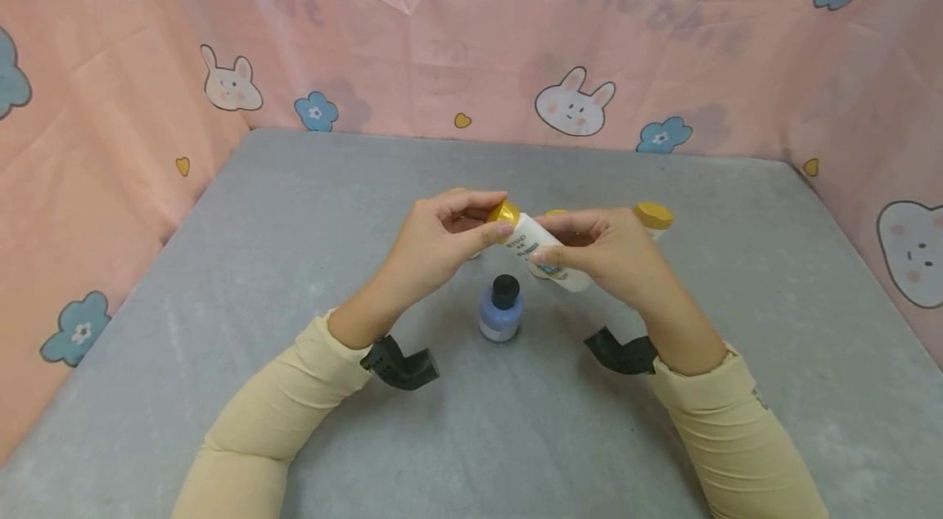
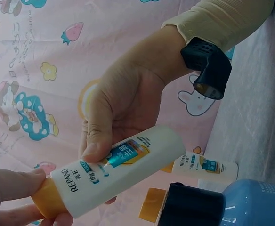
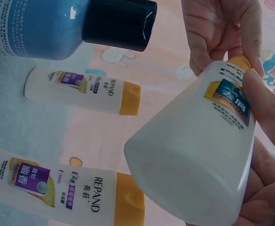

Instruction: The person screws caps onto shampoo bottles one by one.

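Note:
A white REPAND bottle (image 1: 536,239) with a gold cap (image 1: 504,213) is held tilted above the grey table, cap up and to the left. My left hand (image 1: 448,231) pinches the cap between thumb and fingers. Around the white body, my right hand (image 1: 613,247) grips with its thumb on the front. A teal label (image 2: 125,153) shows in the left wrist view; in the right wrist view the broad base (image 3: 184,183) faces the camera. Just below stands a blue bottle (image 1: 501,318) with a black cap (image 1: 505,291).
More white bottles with gold caps stand behind the hands, mostly hidden in the head view; one gold cap (image 1: 653,214) shows beyond my right hand. The right wrist view shows two with purple labels, a nearer bottle (image 3: 81,193) and a farther bottle (image 3: 90,94). Pink printed cloth (image 1: 471,36) borders the table.

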### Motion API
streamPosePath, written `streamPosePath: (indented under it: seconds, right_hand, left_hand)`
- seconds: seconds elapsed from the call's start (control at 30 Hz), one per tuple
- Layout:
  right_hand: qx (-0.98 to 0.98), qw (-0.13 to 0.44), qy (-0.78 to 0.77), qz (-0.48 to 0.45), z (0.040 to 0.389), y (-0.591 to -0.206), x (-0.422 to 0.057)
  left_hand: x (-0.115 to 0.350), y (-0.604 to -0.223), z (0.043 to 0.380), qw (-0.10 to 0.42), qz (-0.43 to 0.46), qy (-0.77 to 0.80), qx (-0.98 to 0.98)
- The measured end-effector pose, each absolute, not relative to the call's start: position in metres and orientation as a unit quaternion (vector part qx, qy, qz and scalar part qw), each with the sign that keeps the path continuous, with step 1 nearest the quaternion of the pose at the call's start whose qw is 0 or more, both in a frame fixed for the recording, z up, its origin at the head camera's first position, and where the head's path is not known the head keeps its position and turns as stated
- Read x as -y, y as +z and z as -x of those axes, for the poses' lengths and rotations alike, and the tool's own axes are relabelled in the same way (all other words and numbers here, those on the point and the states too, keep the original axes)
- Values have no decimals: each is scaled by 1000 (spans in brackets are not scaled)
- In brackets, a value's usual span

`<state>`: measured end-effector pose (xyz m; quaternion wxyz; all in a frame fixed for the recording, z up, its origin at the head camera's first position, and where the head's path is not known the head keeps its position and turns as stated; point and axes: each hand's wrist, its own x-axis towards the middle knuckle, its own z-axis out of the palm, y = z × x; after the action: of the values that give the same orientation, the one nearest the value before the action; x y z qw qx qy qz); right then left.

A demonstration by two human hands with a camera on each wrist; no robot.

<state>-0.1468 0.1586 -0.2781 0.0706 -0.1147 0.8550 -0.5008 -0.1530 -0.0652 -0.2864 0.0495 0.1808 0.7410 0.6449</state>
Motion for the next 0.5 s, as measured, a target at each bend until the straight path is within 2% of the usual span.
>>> streamPosePath:
  seconds: [0.5]
  right_hand:
    - [-851,77,-503,129,146,-277,-160]
  left_hand:
    - [66,-289,154,33,-225,643,-731]
